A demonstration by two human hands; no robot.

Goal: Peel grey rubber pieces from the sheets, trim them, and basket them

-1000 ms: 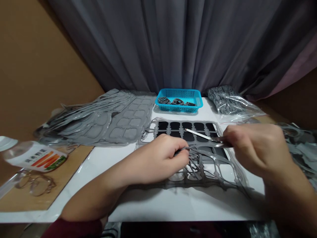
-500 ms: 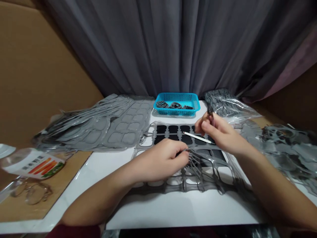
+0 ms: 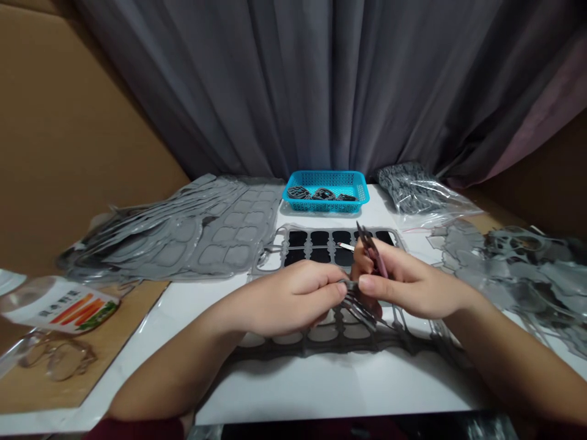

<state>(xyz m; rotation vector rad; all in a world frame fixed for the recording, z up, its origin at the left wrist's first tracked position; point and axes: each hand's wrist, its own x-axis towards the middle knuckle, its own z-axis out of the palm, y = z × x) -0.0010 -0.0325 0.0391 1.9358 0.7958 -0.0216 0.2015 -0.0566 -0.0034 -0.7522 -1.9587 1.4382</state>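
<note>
- Frame (image 3: 270,261): grey, rubbery sheet cut into a lattice of rounded openings, lying flat on the bench (image 3: 321,388). Judged light, soft and stretchy, with a faint sheen. Its thin strands may tear or snag, so the wide outer border is the better place to take hold.
- Strands (image 3: 360,311): thin, tangled lengths at the near middle of the frame, raised off the sheet at the left hand (image 3: 293,299).
- Left hand: closed, pinching a strand between thumb and fingertips above the near middle of the frame.
- Right hand (image 3: 408,286): closed around the tweezers (image 3: 372,252), just beside the left hand, above the frame. The tweezers are slim and dark, with tips pointing up and away from the strands.
- Pads (image 3: 298,239): matte black rounded rectangles showing through the far rows of the frame.
- Strip (image 3: 345,246): narrow and white, lying over the pads, its right end hidden by the tweezers.
- Basket (image 3: 325,177): blue plastic mesh, behind the frame, holding dark cut pieces (image 3: 323,194).
- Bag (image 3: 408,189): clear plastic, behind and right of the frame, filled with mottled grey material.
- Stack (image 3: 183,235): layered grey sheets with rounded cells, left of the frame.
- Scraps (image 3: 513,269): heaped grey cut-offs, right of the frame.
- Bottle (image 3: 57,304): clear, on its side with a carrot label, far left of the frame, above the glasses (image 3: 59,360).
</note>
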